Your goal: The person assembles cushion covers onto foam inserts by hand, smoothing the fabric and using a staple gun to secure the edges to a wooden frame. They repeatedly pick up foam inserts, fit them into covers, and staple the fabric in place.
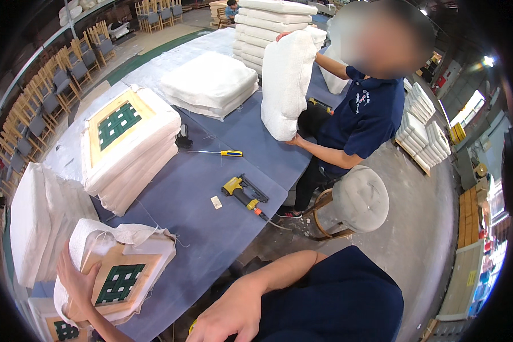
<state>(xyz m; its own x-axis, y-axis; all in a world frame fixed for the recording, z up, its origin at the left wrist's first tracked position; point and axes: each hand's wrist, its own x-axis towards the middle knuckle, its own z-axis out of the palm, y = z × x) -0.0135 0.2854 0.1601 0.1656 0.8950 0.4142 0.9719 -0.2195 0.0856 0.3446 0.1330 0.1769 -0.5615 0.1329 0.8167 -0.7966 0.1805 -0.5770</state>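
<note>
At the lower left, a seat cushion leans tilted, its underside showing a wooden frame, green woven webbing and loose white fabric around the rim. My left hand grips its left edge, thumb over the frame and fingers at the outer side. My right hand is low in the middle, fingers bent downward around something. Only a sliver of yellow shows beside it, so what it holds is hidden. On the table lies a yellow and black staple gun with an air hose. A yellow-handled screwdriver rests farther back.
Stacked cushions stand on the blue-grey table: one stack at left, another behind. Across the table, a co-worker holds a white cushion upright. A round padded stool stands right. Chairs line the far left.
</note>
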